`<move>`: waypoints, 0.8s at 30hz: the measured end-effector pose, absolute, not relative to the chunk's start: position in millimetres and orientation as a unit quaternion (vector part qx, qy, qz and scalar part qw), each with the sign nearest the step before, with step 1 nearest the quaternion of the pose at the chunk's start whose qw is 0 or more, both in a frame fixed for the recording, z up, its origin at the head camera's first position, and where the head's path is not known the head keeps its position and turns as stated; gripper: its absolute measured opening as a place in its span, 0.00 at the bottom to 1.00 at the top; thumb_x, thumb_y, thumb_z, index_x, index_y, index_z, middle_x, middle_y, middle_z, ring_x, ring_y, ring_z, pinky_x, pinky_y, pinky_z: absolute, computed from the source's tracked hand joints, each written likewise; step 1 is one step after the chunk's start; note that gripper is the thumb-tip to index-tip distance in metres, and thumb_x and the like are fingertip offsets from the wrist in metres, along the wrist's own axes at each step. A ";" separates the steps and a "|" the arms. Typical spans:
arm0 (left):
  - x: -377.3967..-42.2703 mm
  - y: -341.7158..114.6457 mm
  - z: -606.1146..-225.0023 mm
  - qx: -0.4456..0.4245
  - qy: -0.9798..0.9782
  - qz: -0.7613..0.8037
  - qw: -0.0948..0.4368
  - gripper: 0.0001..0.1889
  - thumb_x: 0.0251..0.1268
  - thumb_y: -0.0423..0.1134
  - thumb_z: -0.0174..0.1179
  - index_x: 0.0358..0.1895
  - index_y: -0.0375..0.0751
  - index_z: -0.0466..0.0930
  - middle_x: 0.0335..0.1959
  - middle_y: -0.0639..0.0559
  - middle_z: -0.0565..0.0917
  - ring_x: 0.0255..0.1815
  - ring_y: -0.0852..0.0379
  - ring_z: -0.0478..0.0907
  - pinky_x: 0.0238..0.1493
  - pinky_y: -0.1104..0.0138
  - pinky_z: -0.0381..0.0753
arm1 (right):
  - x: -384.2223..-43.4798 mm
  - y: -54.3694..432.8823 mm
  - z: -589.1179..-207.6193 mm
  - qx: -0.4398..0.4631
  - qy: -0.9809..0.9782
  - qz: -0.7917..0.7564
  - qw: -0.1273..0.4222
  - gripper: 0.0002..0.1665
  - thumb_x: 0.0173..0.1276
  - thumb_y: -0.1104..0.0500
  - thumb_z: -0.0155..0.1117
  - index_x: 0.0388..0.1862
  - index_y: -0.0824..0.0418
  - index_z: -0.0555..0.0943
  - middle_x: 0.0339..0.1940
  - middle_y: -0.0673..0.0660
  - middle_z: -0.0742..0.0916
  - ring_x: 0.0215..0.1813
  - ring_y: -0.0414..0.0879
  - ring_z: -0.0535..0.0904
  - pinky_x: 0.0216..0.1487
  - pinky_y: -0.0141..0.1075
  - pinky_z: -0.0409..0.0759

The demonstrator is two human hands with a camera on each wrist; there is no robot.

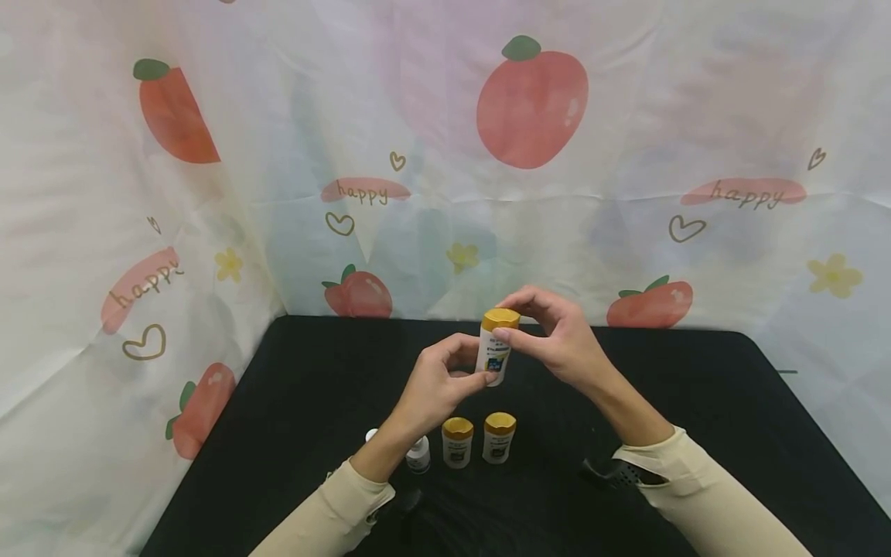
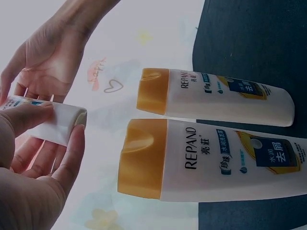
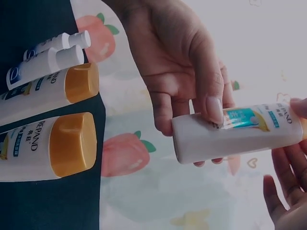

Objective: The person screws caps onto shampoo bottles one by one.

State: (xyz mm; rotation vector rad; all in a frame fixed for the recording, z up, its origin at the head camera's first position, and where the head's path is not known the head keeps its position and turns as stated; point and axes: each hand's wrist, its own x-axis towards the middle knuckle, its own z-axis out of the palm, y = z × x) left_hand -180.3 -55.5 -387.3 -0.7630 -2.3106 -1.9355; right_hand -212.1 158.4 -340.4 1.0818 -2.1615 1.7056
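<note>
Both hands hold a white shampoo bottle with a gold cap, raised over the black table and tilted slightly. My left hand grips its lower part, the thumb across the front label. At the top, my right hand pinches the bottle around its gold cap, thumb in front and fingers behind. Two matching shampoo bottles stand upright below the hands, one on the left and one on the right. In the left wrist view their labels read REPAND.
Left of the shampoo bottles stand two smaller white bottles, partly hidden behind my left forearm in the head view. The black table meets a fabric backdrop printed with fruit, hearts and flowers at the back and sides.
</note>
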 end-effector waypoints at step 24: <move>-178.0 -52.2 -388.8 -0.232 -0.774 -0.583 0.087 0.14 0.63 0.32 0.70 0.51 0.42 0.82 0.44 0.50 0.87 0.45 0.59 0.86 0.45 0.64 0.87 | -210.8 151.6 -342.9 0.342 -0.741 0.564 0.126 0.14 0.64 0.71 0.72 0.47 0.61 0.84 0.44 0.55 0.86 0.48 0.45 0.83 0.58 0.34 0.79</move>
